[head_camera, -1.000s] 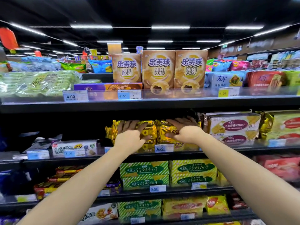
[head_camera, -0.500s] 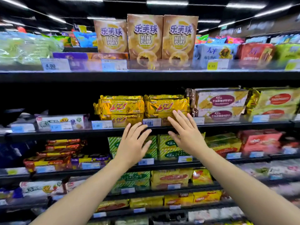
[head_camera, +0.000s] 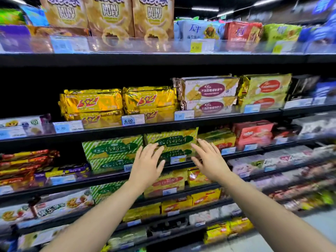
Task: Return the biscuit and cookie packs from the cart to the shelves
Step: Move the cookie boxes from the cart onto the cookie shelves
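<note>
Gold foil biscuit packs [head_camera: 120, 104] lie in two stacks on the second shelf [head_camera: 163, 124], behind a 6.00 price tag. My left hand [head_camera: 145, 166] and my right hand [head_camera: 209, 160] hang in front of the shelf below, both empty with fingers spread. They hover before green-and-yellow striped biscuit packs [head_camera: 141, 150], apart from them. The cart is out of view.
Mini Puff boxes [head_camera: 109, 15] stand on the top shelf. Maroon-labelled cracker packs [head_camera: 209, 93] sit right of the gold packs, red wafer packs [head_camera: 252, 133] lower right. A dark gap [head_camera: 31, 95] opens left of the gold packs. Aisle floor [head_camera: 316, 220] shows bottom right.
Both hands have let go of the gold packs and drawn back down to the shelf below. My view has tilted downward.
</note>
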{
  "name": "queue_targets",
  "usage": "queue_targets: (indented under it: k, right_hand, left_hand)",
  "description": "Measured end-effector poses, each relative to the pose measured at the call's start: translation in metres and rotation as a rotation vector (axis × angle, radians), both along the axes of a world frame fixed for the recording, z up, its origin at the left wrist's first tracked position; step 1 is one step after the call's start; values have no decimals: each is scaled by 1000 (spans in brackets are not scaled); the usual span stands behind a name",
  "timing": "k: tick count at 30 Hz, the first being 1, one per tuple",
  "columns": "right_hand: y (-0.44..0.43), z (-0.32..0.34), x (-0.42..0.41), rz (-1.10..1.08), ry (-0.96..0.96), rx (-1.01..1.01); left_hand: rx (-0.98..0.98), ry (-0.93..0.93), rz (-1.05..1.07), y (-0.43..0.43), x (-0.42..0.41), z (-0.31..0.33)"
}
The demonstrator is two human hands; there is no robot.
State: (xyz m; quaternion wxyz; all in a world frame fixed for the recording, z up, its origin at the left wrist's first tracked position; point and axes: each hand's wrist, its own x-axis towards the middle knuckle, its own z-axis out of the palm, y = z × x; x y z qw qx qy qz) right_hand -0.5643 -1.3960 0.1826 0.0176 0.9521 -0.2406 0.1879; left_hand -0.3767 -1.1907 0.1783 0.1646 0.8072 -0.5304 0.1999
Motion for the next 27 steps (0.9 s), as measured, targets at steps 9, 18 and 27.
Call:
queue_targets:
  k: [9,18,27]
  right_hand:
    - [-41,1,33,-99,149,190]
    - [-37,-5,47,-43,147,267]
    - [-38,0,37,-37,155,247]
  left_hand:
    - [128,64,102,-14,20,-18]
    - [167,64,116,-16,26,-11]
    - [198,22,102,-19,26,-8]
